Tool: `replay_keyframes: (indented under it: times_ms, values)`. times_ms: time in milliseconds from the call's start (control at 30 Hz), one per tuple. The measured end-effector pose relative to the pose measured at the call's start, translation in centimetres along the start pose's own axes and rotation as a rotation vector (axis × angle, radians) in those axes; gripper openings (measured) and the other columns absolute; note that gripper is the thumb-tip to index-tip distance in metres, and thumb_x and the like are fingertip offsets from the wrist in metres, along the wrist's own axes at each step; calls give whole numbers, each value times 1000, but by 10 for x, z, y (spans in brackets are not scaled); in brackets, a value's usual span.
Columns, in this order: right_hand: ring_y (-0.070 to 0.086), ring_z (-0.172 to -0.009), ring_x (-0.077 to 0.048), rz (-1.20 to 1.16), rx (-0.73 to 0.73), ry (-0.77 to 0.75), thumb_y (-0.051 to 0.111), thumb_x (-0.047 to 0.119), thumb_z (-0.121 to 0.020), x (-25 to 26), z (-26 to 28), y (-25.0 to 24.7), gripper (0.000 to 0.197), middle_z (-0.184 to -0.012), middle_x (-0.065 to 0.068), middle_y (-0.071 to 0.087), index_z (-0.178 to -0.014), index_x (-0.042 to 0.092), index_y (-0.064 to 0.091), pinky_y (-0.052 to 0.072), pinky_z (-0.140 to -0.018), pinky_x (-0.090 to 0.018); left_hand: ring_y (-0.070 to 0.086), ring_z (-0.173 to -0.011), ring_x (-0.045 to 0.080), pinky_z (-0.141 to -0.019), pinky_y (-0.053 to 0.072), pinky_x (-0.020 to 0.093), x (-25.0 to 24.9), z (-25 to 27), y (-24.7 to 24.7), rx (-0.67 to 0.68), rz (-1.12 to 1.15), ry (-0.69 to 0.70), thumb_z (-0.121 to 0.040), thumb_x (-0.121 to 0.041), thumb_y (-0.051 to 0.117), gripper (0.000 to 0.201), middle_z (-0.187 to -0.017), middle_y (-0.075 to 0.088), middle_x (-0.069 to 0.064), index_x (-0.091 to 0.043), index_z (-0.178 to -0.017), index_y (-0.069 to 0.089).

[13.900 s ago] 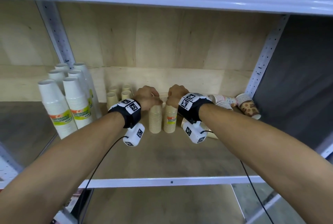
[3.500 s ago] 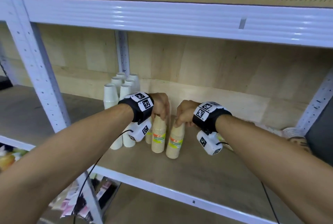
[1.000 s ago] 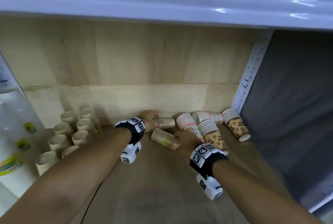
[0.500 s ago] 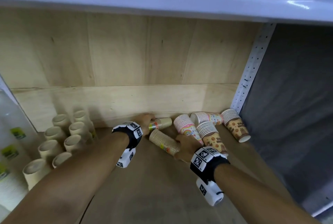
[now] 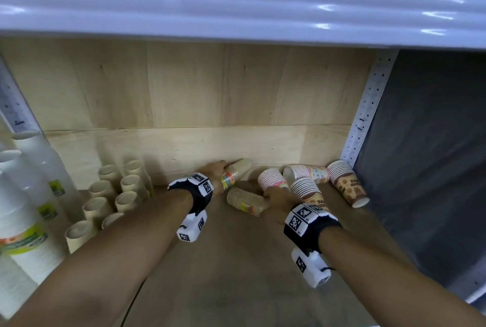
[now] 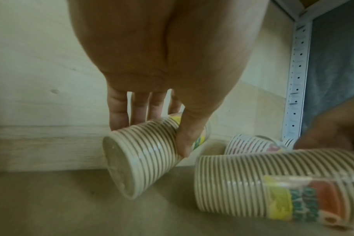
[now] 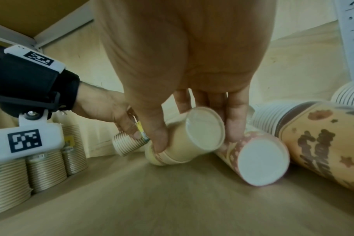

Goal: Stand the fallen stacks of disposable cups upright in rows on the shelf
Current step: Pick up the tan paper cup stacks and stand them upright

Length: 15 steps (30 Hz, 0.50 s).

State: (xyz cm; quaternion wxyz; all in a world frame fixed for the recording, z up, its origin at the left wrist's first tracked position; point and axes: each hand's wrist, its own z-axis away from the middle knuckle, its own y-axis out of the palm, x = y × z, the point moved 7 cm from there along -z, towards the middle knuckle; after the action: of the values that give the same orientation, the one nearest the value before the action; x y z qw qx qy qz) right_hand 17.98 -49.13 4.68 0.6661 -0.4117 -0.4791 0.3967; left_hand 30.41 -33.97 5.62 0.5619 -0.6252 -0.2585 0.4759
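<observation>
Wooden shelf [image 5: 236, 274], back corner | my left hand [image 5: 215, 172] grips 1 fallen tan stack [image 5: 235, 172] by the back wall | my right hand [image 5: 278, 199] wraps another tan stack [image 5: 246, 199] beside it | both held near their ends, I judge for tipping upright | 4 printed stacks [image 5: 342, 182] lie right.

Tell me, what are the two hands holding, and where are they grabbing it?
Each grips a fallen stack of tan ribbed paper cups. The left hand holds the rear stack around its middle; the right hand holds the nearer stack near its closed-bottom end.
</observation>
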Motion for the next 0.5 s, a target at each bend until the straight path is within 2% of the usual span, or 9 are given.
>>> replay_keyframes:
  times_ms: [100,167,233,300,333,433,500]
  values:
    - [51,-120,-29,-38,-47,-17,67,30,-84,7,7,-13,48,-129,-16,53,-127,14,54,43,-102,-34,58,-115,30,-91,50,36,-2,12,-8,-4,59,-24,-80,-19,74,78,-132,57,9,-18,-147,33]
    - [44,-124,-28,-38,-84,-57,64,27,-89,12,11,-24,43,-135,-9,42,-126,9,55,38,-101,-29,60,-110,30,-90,50,38,-5,22,-12,-24,98,-28,-79,-20,75,73,-126,59,9,-16,-141,38]
    - [44,-122,-28,-18,-106,-53,66,28,-87,17,18,-33,40,-120,-2,39,-122,9,58,37,-101,-30,60,-105,29,-88,51,38,-8,33,-13,-35,151,-37,-75,-18,78,67,-119,61,8,-15,-132,43]
    - [49,-120,-26,20,-149,-67,66,27,-84,28,24,-42,35,-115,-1,53,-117,16,63,32,-110,-38,61,-101,29,-83,51,37,-9,43,-12,-39,202,-47,-72,-16,80,63,-113,61,7,-15,-123,44]
    - [53,-118,-25,42,-164,-63,65,26,-83,31,25,-45,34,-115,-1,59,-116,19,64,33,-109,-42,61,-100,28,-83,51,37,-9,48,-10,-41,233,-50,-70,-15,81,64,-112,61,7,-15,-121,43]
    - [58,-100,-24,22,-137,-55,67,34,-73,43,25,-47,36,-107,0,61,-107,25,59,43,-97,-43,60,-103,29,-89,52,44,-9,62,-4,-41,333,-57,-68,-9,82,69,-112,60,6,-16,-123,41]
    - [56,-89,-22,58,-148,-57,67,38,-69,48,30,-50,34,-97,2,57,-97,26,51,45,-86,-40,59,-104,28,-87,52,42,-8,70,1,-35,354,-63,-68,-6,81,69,-113,59,6,-16,-123,40]
